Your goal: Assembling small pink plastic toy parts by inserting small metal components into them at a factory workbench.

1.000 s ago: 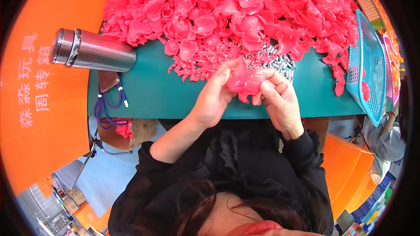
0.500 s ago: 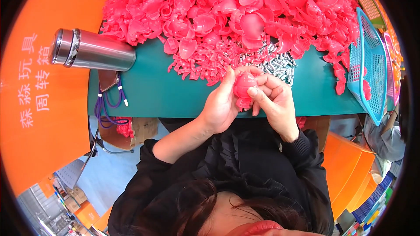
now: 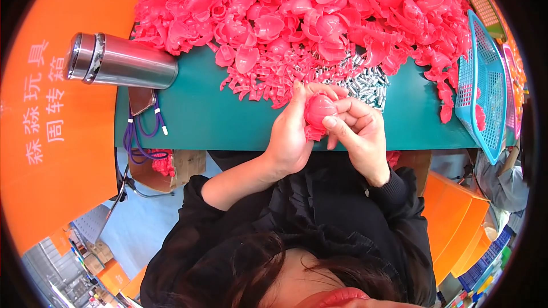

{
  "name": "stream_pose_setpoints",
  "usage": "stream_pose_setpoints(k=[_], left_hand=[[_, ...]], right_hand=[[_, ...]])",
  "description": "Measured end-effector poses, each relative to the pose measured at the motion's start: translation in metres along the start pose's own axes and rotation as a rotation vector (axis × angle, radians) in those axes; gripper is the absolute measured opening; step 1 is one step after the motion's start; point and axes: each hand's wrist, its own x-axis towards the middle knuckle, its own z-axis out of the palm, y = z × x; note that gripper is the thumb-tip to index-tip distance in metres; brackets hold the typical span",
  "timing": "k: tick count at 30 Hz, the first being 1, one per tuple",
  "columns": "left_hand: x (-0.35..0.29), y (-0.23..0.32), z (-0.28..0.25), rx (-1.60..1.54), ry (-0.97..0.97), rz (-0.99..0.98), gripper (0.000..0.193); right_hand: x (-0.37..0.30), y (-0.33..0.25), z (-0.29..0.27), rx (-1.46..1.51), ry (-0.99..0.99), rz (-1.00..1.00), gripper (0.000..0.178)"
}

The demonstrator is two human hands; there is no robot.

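A round pink piece (image 3: 321, 108) is held between both hands over the near part of the green tabletop (image 3: 228, 128). It is cupped by the left hand (image 3: 290, 131) and pinched by the thumb and fingers of the right hand (image 3: 364, 132). What is touched behind it cannot be seen. The piece looks thin, so it is best pressed softly and evenly, or it may be bent. It should be held low, so that it is caught by the tabletop if dropped. The small silver metal bits (image 3: 368, 88) and small pink bits (image 3: 265, 85) lie just beyond the hands, and bumping them is best avoided.
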Motion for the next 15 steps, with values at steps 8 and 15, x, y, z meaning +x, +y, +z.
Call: stream_pose_setpoints(k=[8,15], left_hand=[[-0.0004,-0.0010,0.0013,0.079,0.034,0.035,0.052],[-0.0004,0.0006,-0.0007,0.185,0.040,0.031,0.055]], right_hand=[[0.0006,-0.0004,0.0029,-0.084,0.006,-0.028,0.014],[0.0020,0.0047,0.0011,-0.045,-0.008,-0.034,0.014]])
